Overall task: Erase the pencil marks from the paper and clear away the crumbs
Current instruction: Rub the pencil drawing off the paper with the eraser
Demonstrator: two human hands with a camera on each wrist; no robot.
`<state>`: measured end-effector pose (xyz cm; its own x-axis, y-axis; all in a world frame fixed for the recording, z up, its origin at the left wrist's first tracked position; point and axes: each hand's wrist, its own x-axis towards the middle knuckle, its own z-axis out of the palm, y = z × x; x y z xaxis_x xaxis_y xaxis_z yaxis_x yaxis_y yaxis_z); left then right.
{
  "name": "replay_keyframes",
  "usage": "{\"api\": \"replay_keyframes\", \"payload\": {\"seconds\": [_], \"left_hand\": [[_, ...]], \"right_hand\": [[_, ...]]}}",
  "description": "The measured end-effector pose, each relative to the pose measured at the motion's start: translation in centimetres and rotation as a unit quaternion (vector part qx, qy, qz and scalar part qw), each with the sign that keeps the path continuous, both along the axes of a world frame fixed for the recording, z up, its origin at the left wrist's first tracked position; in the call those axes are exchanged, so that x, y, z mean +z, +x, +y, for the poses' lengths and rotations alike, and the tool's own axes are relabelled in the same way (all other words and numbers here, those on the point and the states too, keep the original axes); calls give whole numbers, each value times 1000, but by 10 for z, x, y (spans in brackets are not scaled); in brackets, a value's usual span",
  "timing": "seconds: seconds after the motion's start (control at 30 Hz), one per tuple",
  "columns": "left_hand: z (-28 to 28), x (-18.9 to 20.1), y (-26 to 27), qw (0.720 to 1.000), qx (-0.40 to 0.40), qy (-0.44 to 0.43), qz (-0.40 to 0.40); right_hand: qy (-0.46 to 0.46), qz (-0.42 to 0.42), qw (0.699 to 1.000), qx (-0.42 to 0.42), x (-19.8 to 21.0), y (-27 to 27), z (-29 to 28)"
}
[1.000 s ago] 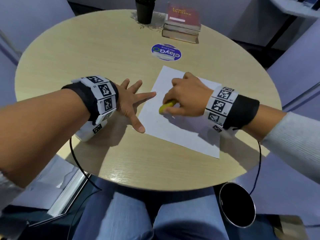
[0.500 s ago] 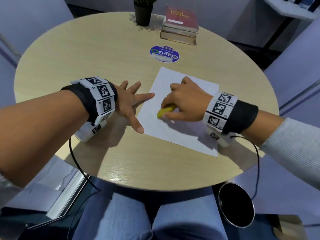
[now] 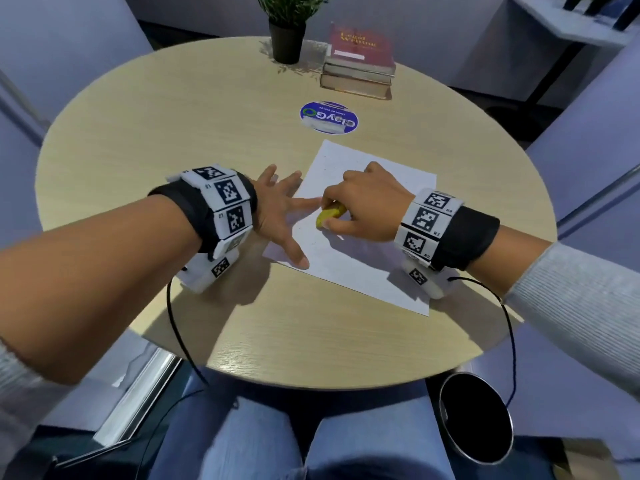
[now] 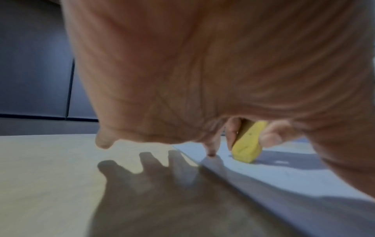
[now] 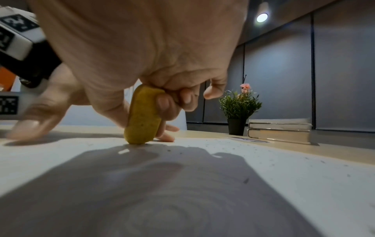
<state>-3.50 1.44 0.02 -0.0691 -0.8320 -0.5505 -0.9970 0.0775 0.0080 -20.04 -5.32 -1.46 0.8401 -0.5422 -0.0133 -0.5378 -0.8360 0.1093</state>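
Observation:
A white sheet of paper lies on the round wooden table, right of centre. My right hand pinches a yellow eraser between thumb and fingers, its lower end pressed on the paper's left part. My left hand lies spread and flat, index fingertip and thumb on the paper's left edge, holding the sheet down. Small dark crumbs are scattered over the paper. The left wrist view shows the eraser standing on the paper beyond my palm.
A round blue-and-white sticker sits just beyond the paper. A potted plant and a stack of books stand at the table's far edge. A black round bin stands on the floor at lower right, by my knees.
My right hand has slid the eraser a short way over the left part of the paper, towards my left index finger. My left hand stays spread on the sheet's edge.

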Motion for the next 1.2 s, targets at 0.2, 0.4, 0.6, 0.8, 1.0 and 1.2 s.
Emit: {"api": "replay_keyframes", "payload": {"seconds": [0.2, 0.4, 0.6, 0.8, 1.0, 1.2], "left_hand": [[-3, -16, 10, 999, 14, 28, 30], [-4, -15, 7, 999, 12, 24, 21], [-3, -14, 3, 1000, 8, 15, 7], [-8, -15, 4, 999, 23, 36, 1], [-9, -16, 5, 999, 27, 43, -6], [-9, -17, 4, 999, 27, 45, -3]], "right_hand": [[13, 13, 995, 97, -3, -5, 30], [-21, 34, 998, 43, 7, -1, 14], [-22, 45, 997, 52, 10, 0, 15], [-23, 58, 992, 108, 5, 1, 24], [-53, 73, 988, 128, 5, -3, 27], [-56, 81, 993, 72, 14, -5, 14]]}}
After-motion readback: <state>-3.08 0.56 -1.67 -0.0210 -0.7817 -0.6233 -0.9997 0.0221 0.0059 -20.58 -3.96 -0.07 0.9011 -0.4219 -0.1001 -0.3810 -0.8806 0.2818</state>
